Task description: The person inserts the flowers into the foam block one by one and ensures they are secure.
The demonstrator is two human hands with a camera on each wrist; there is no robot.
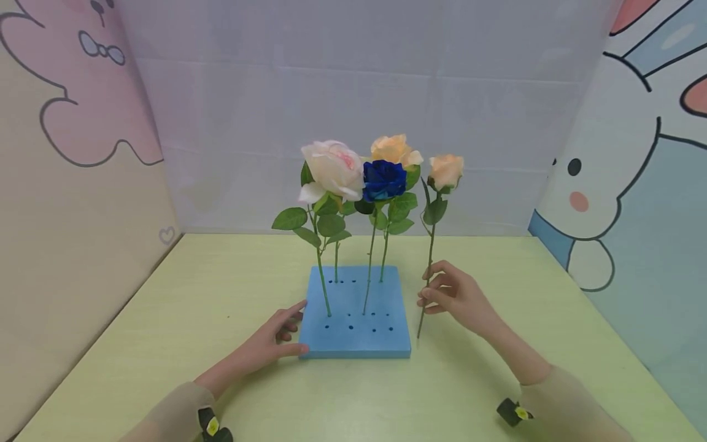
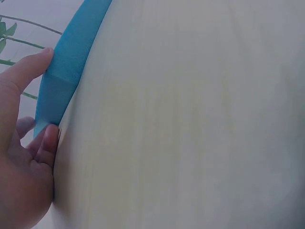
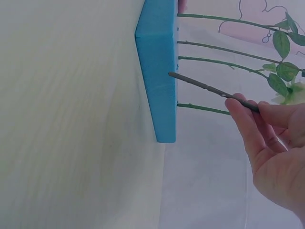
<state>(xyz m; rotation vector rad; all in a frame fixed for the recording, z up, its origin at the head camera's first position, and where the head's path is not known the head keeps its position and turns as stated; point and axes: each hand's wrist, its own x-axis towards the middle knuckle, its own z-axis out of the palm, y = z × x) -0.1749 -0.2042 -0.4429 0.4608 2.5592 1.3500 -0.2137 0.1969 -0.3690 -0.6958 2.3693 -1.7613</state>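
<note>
My right hand (image 1: 455,298) pinches the stem of a peach rose (image 1: 446,172) between thumb and fingers, to the right of a blue block with holes (image 1: 353,341). The stem's bare lower end points down and hangs free of the block. My left hand (image 1: 276,337) touches the block's left side, thumb at the near corner and forefinger farther up, as the left wrist view also shows. In the block stand a large pale pink flower (image 1: 334,172), a dark blue rose (image 1: 383,180) and a yellow-orange rose (image 1: 393,150). Another stem (image 1: 336,261) stands behind, its bloom hidden.
The block lies on a pale yellow-green table (image 1: 232,276), with several unfilled holes near its front and back. Behind is a white sheet (image 1: 353,92). Side walls carry a pink cartoon figure (image 1: 94,104) and a white rabbit (image 1: 602,172).
</note>
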